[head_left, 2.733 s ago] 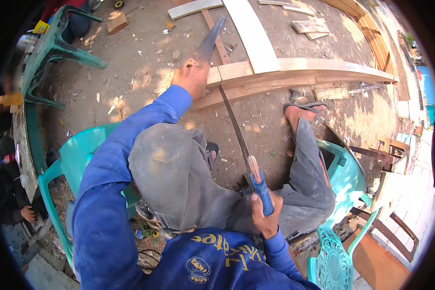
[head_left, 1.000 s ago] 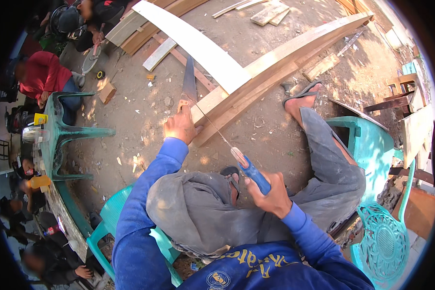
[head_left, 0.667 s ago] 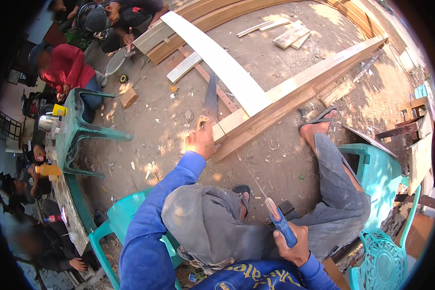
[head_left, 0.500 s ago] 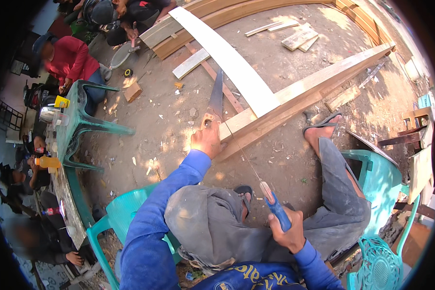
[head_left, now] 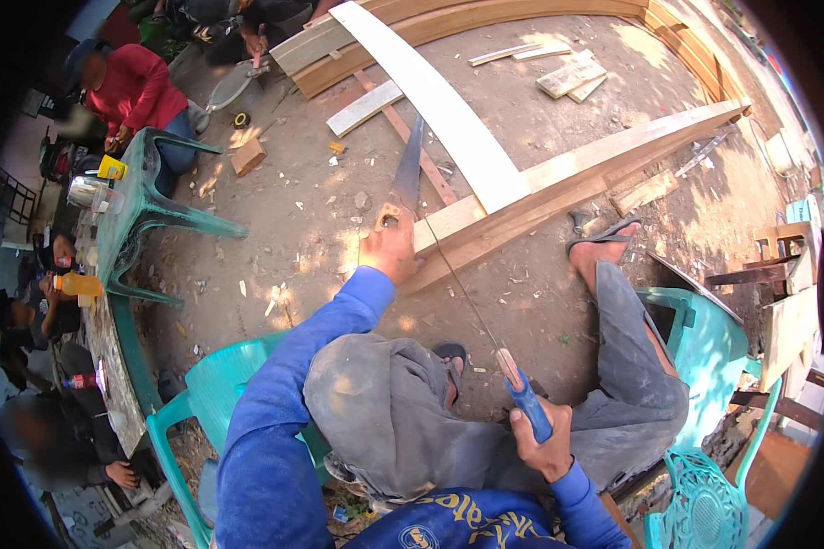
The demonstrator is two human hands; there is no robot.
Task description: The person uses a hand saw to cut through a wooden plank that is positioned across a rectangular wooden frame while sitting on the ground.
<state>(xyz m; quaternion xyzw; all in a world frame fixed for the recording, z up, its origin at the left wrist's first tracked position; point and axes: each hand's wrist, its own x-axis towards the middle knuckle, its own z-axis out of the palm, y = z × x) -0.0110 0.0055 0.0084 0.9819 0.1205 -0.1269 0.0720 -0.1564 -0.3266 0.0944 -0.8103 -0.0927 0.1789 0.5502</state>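
Note:
My right hand (head_left: 545, 439) is closed on the blue and wooden handle of a saw (head_left: 531, 410), whose thin blade crosses the near end of a long timber beam (head_left: 604, 157). My left hand (head_left: 389, 249) grips the beam's end beside the cut. Just at its fingers is the wooden handle of a second, wide-bladed saw (head_left: 408, 160), pointing away from me; whether I hold that handle too is unclear. A white board (head_left: 430, 105) rests across the beam, and a narrow reddish batten (head_left: 384, 110) lies under it.
Several people (head_left: 142, 91) are at the left and back. A green plastic chair (head_left: 160, 224) stands left, turquoise chairs (head_left: 211, 393) beside my legs. Loose offcuts (head_left: 568, 78), a wood block (head_left: 247, 156), a tape measure (head_left: 241, 120) and a bucket (head_left: 233, 91) lie on the ground.
The view has swung, bringing the people at the left into sight. The saw in my right hand has shifted along the cut, while my left hand stays at the beam's end.

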